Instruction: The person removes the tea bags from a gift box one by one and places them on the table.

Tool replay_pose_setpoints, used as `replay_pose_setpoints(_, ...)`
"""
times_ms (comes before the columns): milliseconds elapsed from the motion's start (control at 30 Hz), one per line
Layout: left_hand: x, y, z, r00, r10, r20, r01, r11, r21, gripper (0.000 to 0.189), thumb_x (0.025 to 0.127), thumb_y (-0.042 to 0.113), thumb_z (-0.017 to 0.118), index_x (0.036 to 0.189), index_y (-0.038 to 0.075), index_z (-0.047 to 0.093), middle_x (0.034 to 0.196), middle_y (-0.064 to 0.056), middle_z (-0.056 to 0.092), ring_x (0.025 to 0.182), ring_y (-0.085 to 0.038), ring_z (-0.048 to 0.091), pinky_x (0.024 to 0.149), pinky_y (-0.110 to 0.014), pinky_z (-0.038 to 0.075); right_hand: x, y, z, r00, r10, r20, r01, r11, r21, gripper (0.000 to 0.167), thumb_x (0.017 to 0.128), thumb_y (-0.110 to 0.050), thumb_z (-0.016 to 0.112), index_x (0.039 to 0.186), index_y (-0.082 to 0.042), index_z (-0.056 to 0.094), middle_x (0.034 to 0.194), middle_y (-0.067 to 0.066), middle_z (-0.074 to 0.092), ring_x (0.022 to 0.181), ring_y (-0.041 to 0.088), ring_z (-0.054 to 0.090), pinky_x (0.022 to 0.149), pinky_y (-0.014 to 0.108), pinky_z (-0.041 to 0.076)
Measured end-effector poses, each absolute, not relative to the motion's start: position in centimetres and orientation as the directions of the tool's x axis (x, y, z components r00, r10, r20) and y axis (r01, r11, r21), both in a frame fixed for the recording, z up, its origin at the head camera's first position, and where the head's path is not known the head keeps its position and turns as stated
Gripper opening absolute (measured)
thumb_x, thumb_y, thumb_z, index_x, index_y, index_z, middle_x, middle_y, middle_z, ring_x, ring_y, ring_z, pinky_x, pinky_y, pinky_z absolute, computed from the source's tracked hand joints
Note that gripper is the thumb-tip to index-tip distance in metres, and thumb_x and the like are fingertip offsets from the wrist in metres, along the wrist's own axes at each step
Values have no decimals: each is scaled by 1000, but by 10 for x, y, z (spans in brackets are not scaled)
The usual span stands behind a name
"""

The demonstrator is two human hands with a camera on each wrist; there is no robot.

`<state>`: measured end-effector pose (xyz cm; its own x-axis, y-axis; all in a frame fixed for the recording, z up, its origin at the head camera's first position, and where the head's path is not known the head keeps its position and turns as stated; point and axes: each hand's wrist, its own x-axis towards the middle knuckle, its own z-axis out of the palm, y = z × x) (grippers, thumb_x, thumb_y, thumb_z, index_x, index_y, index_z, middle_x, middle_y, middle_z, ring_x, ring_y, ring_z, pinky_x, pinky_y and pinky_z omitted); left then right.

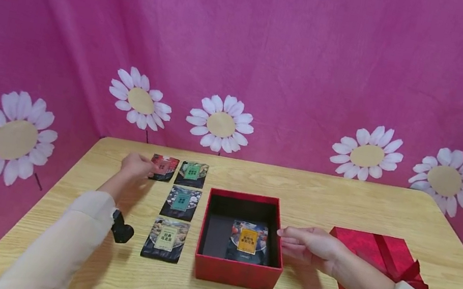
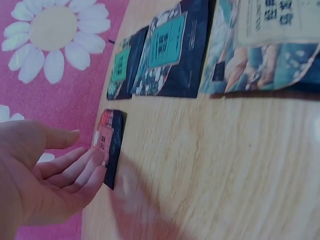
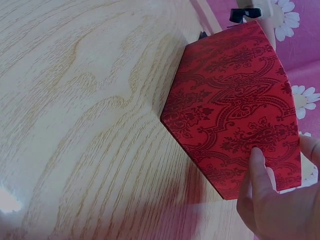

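A red patterned box without its lid stands on the table, dark inside, with a black pouch with an orange label in it. My right hand grips the box's right wall, thumb at the rim and fingers against the outer side, as the right wrist view also shows. My left hand is at a black pouch with a red label at the back left. In the left wrist view its fingers reach over that pouch with the thumb held apart; whether they touch it is hard to tell.
Right of the pouch with the red label lies one with a green label. Nearer stand a teal-labelled pouch and a cream-labelled pouch, in a column left of the box. A red lid with a ribbon bow lies behind my right forearm.
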<state>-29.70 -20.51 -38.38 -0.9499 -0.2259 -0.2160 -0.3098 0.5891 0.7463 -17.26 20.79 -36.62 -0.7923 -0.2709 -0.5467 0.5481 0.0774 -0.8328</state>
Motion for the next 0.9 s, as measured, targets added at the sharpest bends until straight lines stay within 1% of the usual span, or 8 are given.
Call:
replay_pose_setpoints(100,-294,-202,-384,-947,-185,-261,-320,521,792,33,90,12,62,117,-7,60,110,-20,67,87,-20,67,87,-32,58,-172,208,-367,-798,-282,-533,535,77,-841,57,93,-25,63,134,10,46,110,10,73,94,15,72,85,26,58)
replay_pose_setpoints(267,-288,-195,-380,-942,-60,-329,-329,347,878,41,92,6,59,126,-15,51,91,-11,73,73,-10,68,85,-31,59,-171,208,-368,-796,-278,-537,541,69,-838,58,92,-24,63,135,11,45,108,10,73,93,15,72,84,26,58)
replay_pose_setpoints(333,-287,-193,-378,-938,-5,-347,-332,303,893,42,93,6,57,129,-15,49,91,-10,74,70,-5,67,84,-29,59,-171,207,-368,-796,-271,-542,546,65,-835,58,92,-25,64,135,10,46,107,9,73,92,15,72,84,26,58)
replay_pose_setpoints(400,-284,-191,-376,-929,42,-368,-342,282,896,45,96,9,55,134,-13,45,109,-18,71,79,-8,70,91,-31,57,-170,207,-368,-796,-272,-541,548,54,-835,57,91,-24,64,134,9,47,105,8,74,91,15,72,83,26,58)
replay_pose_setpoints(500,-279,-187,-372,-919,110,-378,-337,277,900,48,98,11,51,140,-11,39,133,-25,56,104,-21,69,101,-36,51,-171,207,-368,-798,-280,-534,545,44,-837,56,91,-23,64,133,10,47,103,6,74,90,14,72,83,25,59)
replay_pose_setpoints(633,-271,-179,-366,-915,155,-371,-319,283,905,48,100,15,48,140,-11,39,139,-27,49,126,-31,56,106,-39,46,-171,206,-368,-801,-287,-525,538,41,-842,55,92,-21,62,133,12,45,102,6,74,89,14,72,83,26,59)
replay_pose_setpoints(767,-263,-169,-357,-916,185,-355,-294,291,910,45,100,18,50,137,-9,45,134,-25,56,120,-29,61,106,-41,46,-171,206,-367,-804,-289,-520,533,41,-845,54,93,-21,60,133,12,44,102,7,74,89,13,72,83,26,59)
replay_pose_setpoints(900,-255,-158,-348,-913,238,-332,-262,283,923,46,100,18,51,136,-9,45,133,-26,57,104,-18,69,107,-44,45,-171,207,-368,-804,-292,-519,534,31,-845,55,92,-21,62,133,12,46,101,7,74,88,14,72,82,26,59)
